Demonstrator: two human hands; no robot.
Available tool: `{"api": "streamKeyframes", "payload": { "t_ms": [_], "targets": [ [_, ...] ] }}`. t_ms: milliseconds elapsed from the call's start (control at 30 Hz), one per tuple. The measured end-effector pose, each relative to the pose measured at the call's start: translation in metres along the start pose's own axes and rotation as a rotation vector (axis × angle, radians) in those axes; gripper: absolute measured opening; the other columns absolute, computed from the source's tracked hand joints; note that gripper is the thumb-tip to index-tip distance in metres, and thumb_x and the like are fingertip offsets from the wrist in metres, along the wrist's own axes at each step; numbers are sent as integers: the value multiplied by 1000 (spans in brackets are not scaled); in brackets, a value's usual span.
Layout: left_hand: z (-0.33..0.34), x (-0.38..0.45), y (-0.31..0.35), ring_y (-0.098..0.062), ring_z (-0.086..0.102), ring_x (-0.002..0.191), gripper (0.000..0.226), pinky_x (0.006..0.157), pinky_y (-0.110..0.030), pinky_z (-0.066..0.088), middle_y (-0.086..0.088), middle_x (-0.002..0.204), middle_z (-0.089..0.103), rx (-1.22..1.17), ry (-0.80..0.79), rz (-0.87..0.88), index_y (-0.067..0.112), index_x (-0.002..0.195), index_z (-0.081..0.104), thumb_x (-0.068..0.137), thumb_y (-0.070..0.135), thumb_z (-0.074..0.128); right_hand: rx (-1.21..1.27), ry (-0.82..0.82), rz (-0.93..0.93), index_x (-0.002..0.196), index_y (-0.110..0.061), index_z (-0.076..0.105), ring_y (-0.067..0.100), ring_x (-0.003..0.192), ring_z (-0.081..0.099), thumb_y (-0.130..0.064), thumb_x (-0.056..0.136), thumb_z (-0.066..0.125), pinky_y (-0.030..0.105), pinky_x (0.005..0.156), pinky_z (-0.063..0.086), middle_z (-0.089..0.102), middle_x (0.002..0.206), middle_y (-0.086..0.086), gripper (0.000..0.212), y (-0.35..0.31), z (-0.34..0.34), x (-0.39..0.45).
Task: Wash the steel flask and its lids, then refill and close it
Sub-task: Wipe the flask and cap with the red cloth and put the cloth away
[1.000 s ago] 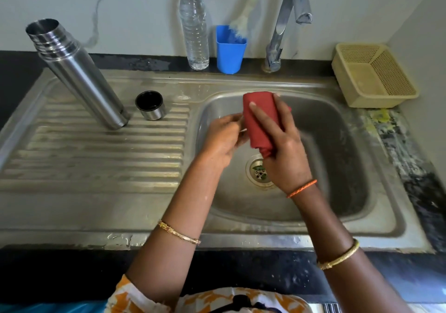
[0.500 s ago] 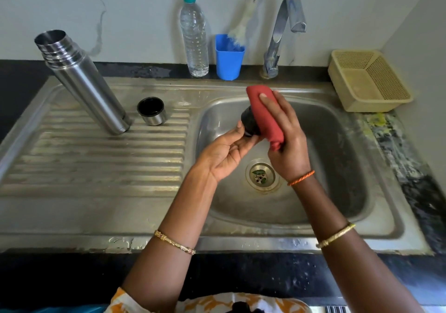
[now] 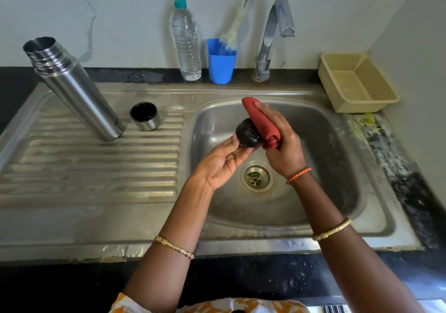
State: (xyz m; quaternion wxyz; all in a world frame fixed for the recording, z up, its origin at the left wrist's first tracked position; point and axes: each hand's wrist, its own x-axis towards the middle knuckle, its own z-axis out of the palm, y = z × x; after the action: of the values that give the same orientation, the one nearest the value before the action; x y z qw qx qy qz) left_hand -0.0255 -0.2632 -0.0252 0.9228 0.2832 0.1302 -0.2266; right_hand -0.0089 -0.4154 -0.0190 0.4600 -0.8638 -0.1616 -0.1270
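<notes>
The open steel flask (image 3: pixel 74 88) stands upright on the ribbed draining board at the left. Beside it sits the steel cup lid (image 3: pixel 144 116), mouth up, with a black inside. Over the sink basin (image 3: pixel 337 167) my left hand (image 3: pixel 220 163) is palm up and holds the black inner lid (image 3: pixel 247 132) at its fingertips. My right hand (image 3: pixel 281 141) grips a folded red cloth (image 3: pixel 261 121) and presses it against that lid.
At the back wall stand a clear water bottle (image 3: pixel 186 42), a blue cup (image 3: pixel 221 61) holding a bottle brush (image 3: pixel 237 20), and the tap (image 3: pixel 274 34). A beige plastic basket (image 3: pixel 357 82) sits at the right. The drain (image 3: pixel 257 177) holds bits of leaf.
My left hand has turned palm up and the black lid has come into sight at its fingertips. The red cloth has shifted along the lid. The camera has tilted down.
</notes>
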Motion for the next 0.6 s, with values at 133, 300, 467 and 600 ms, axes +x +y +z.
{"api": "streamKeyframes", "payload": {
  "t_ms": [133, 300, 467, 600],
  "targets": [
    [3, 0, 3, -29, 71, 92, 29, 81, -29, 59, -21, 104, 70, -53, -18, 0, 1, 113, 59, 99, -2, 34, 273, -107, 212, 137, -19, 45, 20, 94, 63, 28, 70, 44, 35, 65, 57, 55, 125, 4, 82, -6, -12, 4],
    [7, -7, 9, -30, 68, 101, 27, 86, -29, 54, -23, 105, 69, -32, 19, 2, -1, 116, 57, 99, -4, 35, 459, 54, 495, 126, -12, 52, 22, 91, 60, 28, 71, 37, 16, 45, 48, 60, 107, 7, 70, -18, -17, -5],
    [-3, -16, 7, -31, 69, 97, 31, 75, -23, 57, -25, 95, 70, -15, 139, 0, -10, 127, 49, 99, -7, 36, 574, 151, 665, 90, -15, 57, 26, 83, 59, 24, 72, 45, 35, 65, 51, 61, 82, 3, 45, -36, -12, -27],
    [-11, -32, 15, -30, 63, 102, 24, 67, -20, 57, -22, 99, 65, 76, 291, 99, -5, 120, 54, 98, -3, 42, 633, 163, 733, 79, -14, 57, 32, 73, 60, 23, 70, 44, 40, 63, 48, 61, 75, 9, 40, -47, -2, -43]
  ]
}}
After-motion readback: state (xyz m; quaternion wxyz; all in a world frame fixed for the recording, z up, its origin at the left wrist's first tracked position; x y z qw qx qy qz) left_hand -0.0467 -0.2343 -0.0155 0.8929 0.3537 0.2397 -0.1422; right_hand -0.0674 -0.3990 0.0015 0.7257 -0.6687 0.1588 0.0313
